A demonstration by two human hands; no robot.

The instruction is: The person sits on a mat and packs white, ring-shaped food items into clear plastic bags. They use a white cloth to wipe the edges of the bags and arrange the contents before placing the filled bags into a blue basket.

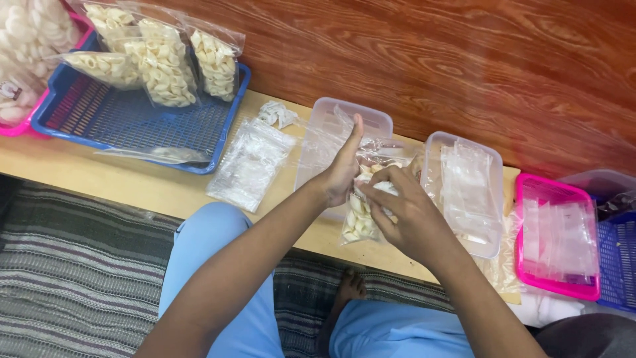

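Table: low pale-wood bench, runs L to R; red-brown wood floor beyond, striped mat near side.

Blue tray, far L on table: mesh base, holds four filled snack bags leaning at its far edge, plus one flat empty bag at near edge.

Pink tray, R: stack of clear empty bags inside.

Clear tubs, centre: one behind L hand, one just R of the hands w/ flat bags in it.

Pile of empty bags on table, betw. blue tray and L tub.

Part-filled bag: centre, held just above table; pale shell-shaped crackers inside.

Left hand: grips bag mouth, thumb up, fingers curled.

Right hand: fingers bunched at bag opening, pinching crackers.
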